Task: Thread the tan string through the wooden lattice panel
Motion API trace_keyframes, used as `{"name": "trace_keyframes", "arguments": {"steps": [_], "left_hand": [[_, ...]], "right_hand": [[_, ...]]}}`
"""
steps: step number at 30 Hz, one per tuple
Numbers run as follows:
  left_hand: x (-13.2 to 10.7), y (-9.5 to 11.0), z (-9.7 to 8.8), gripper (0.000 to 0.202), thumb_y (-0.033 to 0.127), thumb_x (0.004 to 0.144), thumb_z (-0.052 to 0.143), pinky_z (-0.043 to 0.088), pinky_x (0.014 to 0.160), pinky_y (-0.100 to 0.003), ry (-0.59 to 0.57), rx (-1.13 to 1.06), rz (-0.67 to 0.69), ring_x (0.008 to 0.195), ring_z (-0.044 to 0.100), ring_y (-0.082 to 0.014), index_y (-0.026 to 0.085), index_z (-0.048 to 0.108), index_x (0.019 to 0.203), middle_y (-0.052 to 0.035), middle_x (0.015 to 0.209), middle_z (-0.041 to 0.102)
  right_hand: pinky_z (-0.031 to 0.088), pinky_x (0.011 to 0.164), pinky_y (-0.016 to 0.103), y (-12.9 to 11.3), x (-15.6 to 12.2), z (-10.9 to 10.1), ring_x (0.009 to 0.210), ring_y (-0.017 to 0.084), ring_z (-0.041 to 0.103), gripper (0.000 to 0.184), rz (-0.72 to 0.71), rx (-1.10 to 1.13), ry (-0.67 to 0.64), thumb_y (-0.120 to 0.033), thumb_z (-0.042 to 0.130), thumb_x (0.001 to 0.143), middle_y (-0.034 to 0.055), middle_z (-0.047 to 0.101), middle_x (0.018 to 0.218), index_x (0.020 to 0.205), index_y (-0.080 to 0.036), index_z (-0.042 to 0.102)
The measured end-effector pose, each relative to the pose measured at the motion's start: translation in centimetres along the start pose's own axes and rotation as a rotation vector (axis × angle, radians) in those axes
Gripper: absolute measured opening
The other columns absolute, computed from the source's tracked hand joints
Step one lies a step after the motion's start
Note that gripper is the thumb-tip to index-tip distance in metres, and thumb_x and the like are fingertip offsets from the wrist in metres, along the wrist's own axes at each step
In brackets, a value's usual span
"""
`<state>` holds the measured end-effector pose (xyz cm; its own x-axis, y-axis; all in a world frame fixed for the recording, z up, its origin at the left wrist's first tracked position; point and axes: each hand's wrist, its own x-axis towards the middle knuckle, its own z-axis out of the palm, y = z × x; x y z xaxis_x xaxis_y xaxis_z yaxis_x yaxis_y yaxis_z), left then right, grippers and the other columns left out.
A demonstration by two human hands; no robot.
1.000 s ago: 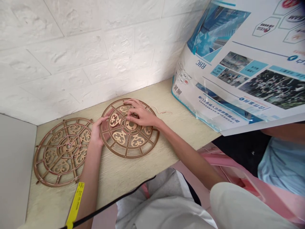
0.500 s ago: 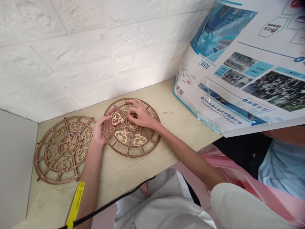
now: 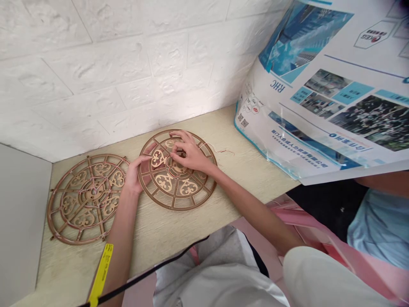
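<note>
Two round fretwork discs of brown laser-cut wood lie flat on the shelf, with thin reddish thread along the ribs of the left disc (image 3: 86,198). My left hand (image 3: 136,175) holds the left rim of the right disc (image 3: 169,189), just beside the other disc. My right hand (image 3: 188,151) is pinched over the hub of the right disc, and its fingers hide what lies between them. A thin copper-red wire (image 3: 220,149) runs out from under that hand, past the rim and onto the shelf.
A yellow wristband (image 3: 100,270) hangs from my left wrist. The light wood shelf (image 3: 166,230) meets a white brick wall (image 3: 111,72) and a grey panel (image 3: 22,221). A printed poster (image 3: 319,85) leans at right, above a person in a pale blue shirt (image 3: 380,230).
The view has drifted slightly. My right fingers have shifted a little at the hub, and my left hand stays on the rim. The discs have not moved on the shelf.
</note>
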<state>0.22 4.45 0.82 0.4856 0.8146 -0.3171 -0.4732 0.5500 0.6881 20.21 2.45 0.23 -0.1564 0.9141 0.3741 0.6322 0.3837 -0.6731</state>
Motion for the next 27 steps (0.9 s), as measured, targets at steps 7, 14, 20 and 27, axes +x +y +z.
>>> {"name": "trace_keyframes", "arguments": {"steps": [7, 14, 20, 27], "left_hand": [[0.0, -0.1, -0.2, 0.045, 0.011, 0.074, 0.057, 0.055, 0.085, -0.037, -0.023, -0.005, 0.011, 0.094, 0.067, -0.0237, 0.023, 0.068, 0.117, -0.0058, 0.108, 0.069], [0.0, -0.1, -0.1, 0.045, 0.011, 0.073, 0.057, 0.055, 0.086, -0.039, -0.026, 0.003, 0.018, 0.096, 0.067, -0.0251, 0.022, 0.068, 0.116, -0.006, 0.108, 0.069], [0.1, 0.1, -0.1, 0.051, 0.013, 0.073, 0.057, 0.056, 0.081, -0.035, 0.013, 0.0, 0.045, 0.097, 0.067, -0.0241, 0.022, 0.064, 0.123, -0.0063, 0.112, 0.068], [0.1, 0.3, 0.3, 0.048, 0.014, 0.078, 0.051, 0.055, 0.084, -0.034, 0.085, -0.045, 0.107, 0.089, 0.068, -0.0192, 0.021, 0.062, 0.124, -0.0045, 0.11, 0.068]], "right_hand": [[0.028, 0.124, 0.047, 0.1, 0.0, -0.1, 0.14, 0.021, 0.033, 0.022, 0.043, 0.003, 0.019, -0.036, 0.058, 0.081, 0.0049, 0.044, 0.141, 0.075, -0.015, 0.06], [0.029, 0.123, 0.047, 0.1, 0.1, 0.1, 0.139, 0.021, 0.034, 0.021, 0.06, -0.041, 0.012, -0.037, 0.059, 0.081, 0.005, 0.045, 0.14, 0.078, -0.016, 0.061], [0.034, 0.121, 0.041, 0.1, 0.2, -0.7, 0.134, 0.017, 0.04, 0.032, 0.027, -0.032, 0.166, -0.047, 0.047, 0.09, 0.0077, 0.051, 0.133, 0.09, -0.018, 0.059], [0.041, 0.11, 0.045, 2.5, 0.5, -1.5, 0.113, 0.02, 0.048, 0.039, 0.222, -0.137, 0.548, -0.051, 0.036, 0.092, 0.0111, 0.057, 0.112, 0.101, -0.018, 0.056]]}}
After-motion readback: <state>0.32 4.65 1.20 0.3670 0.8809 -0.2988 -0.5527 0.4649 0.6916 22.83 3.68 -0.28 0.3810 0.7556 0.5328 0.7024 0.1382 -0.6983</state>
